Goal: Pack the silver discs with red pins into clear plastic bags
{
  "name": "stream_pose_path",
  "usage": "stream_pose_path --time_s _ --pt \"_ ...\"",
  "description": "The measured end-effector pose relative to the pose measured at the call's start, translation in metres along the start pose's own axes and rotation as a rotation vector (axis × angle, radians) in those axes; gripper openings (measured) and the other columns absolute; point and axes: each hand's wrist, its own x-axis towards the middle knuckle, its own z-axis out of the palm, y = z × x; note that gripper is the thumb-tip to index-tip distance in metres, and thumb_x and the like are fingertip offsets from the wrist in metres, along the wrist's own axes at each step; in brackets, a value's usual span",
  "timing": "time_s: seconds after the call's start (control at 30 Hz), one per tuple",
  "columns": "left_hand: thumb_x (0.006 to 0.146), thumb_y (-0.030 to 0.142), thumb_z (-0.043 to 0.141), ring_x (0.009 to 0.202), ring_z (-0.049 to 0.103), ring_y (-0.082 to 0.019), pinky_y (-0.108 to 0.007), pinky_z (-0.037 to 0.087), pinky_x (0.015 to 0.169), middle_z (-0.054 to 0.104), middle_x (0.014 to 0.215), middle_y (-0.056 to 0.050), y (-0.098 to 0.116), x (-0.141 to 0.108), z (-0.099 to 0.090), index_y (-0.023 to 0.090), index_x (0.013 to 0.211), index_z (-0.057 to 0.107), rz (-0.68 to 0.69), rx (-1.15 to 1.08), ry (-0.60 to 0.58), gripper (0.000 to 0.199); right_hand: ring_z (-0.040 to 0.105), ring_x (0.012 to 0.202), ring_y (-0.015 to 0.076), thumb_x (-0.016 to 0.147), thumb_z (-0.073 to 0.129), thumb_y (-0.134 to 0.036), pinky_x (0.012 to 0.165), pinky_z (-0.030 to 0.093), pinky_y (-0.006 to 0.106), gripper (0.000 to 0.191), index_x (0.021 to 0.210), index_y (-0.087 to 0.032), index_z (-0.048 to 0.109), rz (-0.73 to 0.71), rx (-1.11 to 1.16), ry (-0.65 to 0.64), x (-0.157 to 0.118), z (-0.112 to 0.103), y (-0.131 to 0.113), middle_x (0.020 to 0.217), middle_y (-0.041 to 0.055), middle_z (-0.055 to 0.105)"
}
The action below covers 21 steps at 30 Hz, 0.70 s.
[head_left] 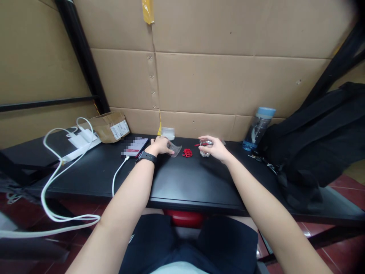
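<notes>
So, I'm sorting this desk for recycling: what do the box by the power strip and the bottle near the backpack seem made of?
Box: matt brown corrugated cardboard, by the look of its creased flaps.
Bottle: clear, glossy plastic or glass, since the inside shows through; I can't tell which. Its pale blue lid looks like smooth opaque plastic.

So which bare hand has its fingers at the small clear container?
The right hand, at the small clear container; the left hand, wearing the black wristband, is at a clear plastic packet.
</notes>
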Motion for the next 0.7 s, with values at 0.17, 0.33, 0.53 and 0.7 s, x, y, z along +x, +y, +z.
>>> stream_pose_path --time_s 0.17,0.33,0.53,0.7 --pt "0.071 0.047 0.080 0.133 0.046 -0.038 -0.055 0.039 0.104 0.062 0.139 -0.006 0.003 0.000 -0.001 0.039 0.121 0.072 -0.007 0.024 -0.012 0.052 0.068 0.067 0.0116 0.074 0.082 -0.030 0.062 0.058 0.025 0.047 0.119 -0.021 0.070 0.010 -0.017 0.000 -0.003 0.001 -0.003 0.121 0.0106 0.069" --pt "0.077 0.040 0.076 0.129 0.055 -0.035 -0.051 0.042 0.104 0.066 0.136 -0.006 0.002 0.000 -0.002 0.038 0.126 0.069 -0.002 0.021 -0.112 0.050 0.070 0.075 0.0151 0.072 0.083 -0.028 0.068 0.060 0.028 0.046 0.116 -0.021 0.071 -0.010 0.001 -0.009 -0.001 0.002 -0.001 0.118 0.0102 0.070" --pt "0.079 0.044 0.073 0.123 0.062 -0.028 -0.038 0.047 0.102 0.066 0.138 -0.004 0.000 0.000 -0.004 0.035 0.133 0.064 0.059 -0.010 -0.188 0.056 0.070 0.080 0.0162 0.071 0.083 -0.026 0.072 0.060 0.029 0.046 0.116 -0.020 0.071 -0.022 0.017 -0.023 0.001 0.001 0.004 0.113 0.0095 0.071" --pt "0.078 0.053 0.070 0.120 0.063 -0.033 -0.043 0.047 0.101 0.062 0.142 -0.010 0.011 -0.021 -0.009 0.035 0.135 0.062 0.054 0.056 -0.229 0.061 0.070 0.081 0.0165 0.071 0.082 -0.028 0.076 0.060 0.031 0.048 0.117 -0.020 0.071 -0.044 -0.027 -0.009 0.002 0.000 0.003 0.113 0.0098 0.071"
